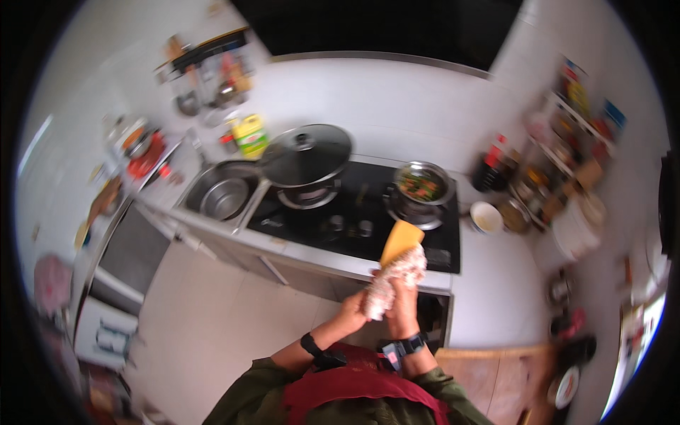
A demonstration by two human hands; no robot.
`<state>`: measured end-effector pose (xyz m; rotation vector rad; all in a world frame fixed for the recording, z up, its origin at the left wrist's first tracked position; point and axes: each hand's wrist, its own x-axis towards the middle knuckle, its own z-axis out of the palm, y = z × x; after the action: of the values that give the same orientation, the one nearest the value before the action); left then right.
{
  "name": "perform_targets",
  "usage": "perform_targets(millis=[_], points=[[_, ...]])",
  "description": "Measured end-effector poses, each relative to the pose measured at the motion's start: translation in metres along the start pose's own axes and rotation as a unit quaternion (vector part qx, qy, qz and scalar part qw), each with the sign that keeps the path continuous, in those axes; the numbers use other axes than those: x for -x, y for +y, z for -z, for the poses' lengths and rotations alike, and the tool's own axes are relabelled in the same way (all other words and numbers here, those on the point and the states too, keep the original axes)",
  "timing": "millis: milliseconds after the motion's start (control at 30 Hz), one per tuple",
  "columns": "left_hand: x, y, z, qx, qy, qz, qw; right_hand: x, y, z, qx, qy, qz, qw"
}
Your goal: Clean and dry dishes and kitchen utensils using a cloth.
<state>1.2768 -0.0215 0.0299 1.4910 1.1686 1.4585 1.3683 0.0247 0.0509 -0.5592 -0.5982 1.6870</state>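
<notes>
Both my hands hold a blurred, speckled pinkish-white cloth in front of the hob's edge. A yellow, flat-sided item, perhaps a sponge or another cloth, sticks out beyond it. My left hand grips the lower left end, and my right hand is around the right side. Just past them, a metal bowl of green and orange food sits over the right burner of the black glass gas hob. A wok with a dark glass lid stands on the left burner.
Left of the hob is a sink holding a metal basin, with a yellow bottle behind it. A white bowl stands to the right, near a crowded rack. A wooden board or tabletop lies at lower right.
</notes>
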Motion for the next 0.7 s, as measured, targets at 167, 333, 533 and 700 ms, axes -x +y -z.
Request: perform_targets(millis=[167, 333, 533, 700], points=[[0.017, 0.003, 0.035, 0.021, -0.111, 0.175, 0.978, -0.012, 0.000, -0.007, 0.012, -0.008, -0.002, 1.000], [0.036, -0.021, 0.068, 0.036, -0.042, 0.135, 0.989, -0.013, 0.048, -0.030, 0.030, -0.036, -0.045, 0.998], [0.063, -0.033, 0.152, -0.022, 0.074, 0.093, 0.993, 0.002, 0.141, -0.069, 0.080, -0.124, -0.178, 0.973], [0.083, -0.013, 0.269, -0.006, 0.022, 0.149, 0.989, -0.002, 0.208, -0.137, 0.150, -0.107, -0.204, 0.961]])
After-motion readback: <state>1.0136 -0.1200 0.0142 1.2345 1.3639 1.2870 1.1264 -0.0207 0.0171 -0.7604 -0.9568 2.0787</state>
